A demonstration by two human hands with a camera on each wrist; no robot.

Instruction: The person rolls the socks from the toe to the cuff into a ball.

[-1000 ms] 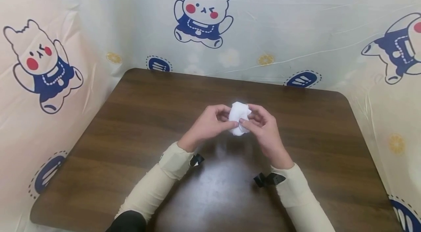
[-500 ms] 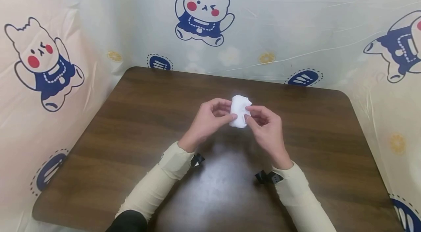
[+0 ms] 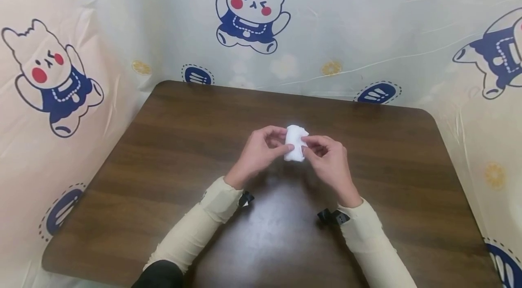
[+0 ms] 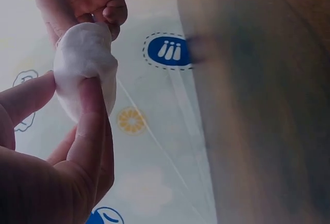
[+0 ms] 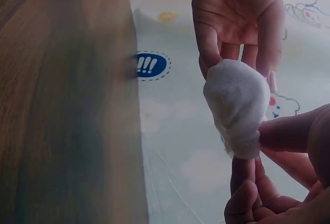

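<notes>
Your left hand and right hand both pinch the white cloth wad in their fingers, above the bench. It looks soft, light and squashy; hold its ends gently.

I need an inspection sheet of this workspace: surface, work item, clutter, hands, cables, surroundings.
Surface: dark brown wooden table, glare patch near the front edge.
Work item: small white soft cloth wad, held above the table.
Clutter: nothing seen.
Hands: left hand and right hand each pinch the wad, one grip per side.
Cables: nothing seen; black straps at the wrists.
Surroundings: pale plastic sheet with cartoon bears on three sides.
</notes>
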